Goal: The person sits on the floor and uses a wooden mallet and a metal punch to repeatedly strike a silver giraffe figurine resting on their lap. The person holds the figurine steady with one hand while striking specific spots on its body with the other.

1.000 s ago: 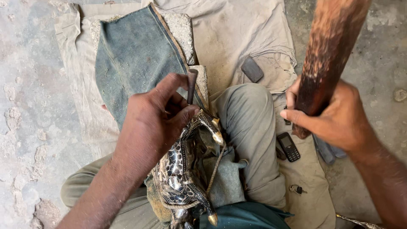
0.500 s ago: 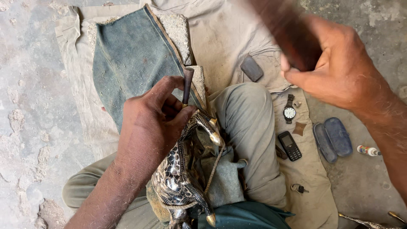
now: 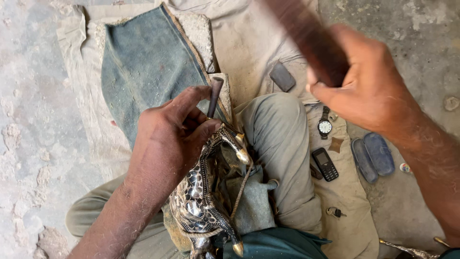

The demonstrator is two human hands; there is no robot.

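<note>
My left hand [image 3: 175, 139] grips a short dark metal punch [image 3: 214, 96] upright, its tip set against a shiny patterned metal animal figure [image 3: 203, 199] that rests on my lap between my knees. The figure has brass-coloured tips and a cord wound round it. My right hand [image 3: 366, 88] is raised at the upper right, closed around a thick dark wooden mallet [image 3: 306, 38] that is blurred with motion and angled toward the upper left, above the punch.
A blue cloth [image 3: 148, 72] lies over a stone block on a beige sheet [image 3: 249, 43]. To the right lie a flat dark stone [image 3: 281, 76], a wristwatch [image 3: 325, 125], a small black phone [image 3: 326, 164], a blue spectacle case [image 3: 373, 156] and keys [image 3: 334, 211]. Bare concrete floor surrounds it.
My right hand has swung the wooden mallet from upright at the right to tilted leftward over the punch. My left hand still holds the punch on the figure.
</note>
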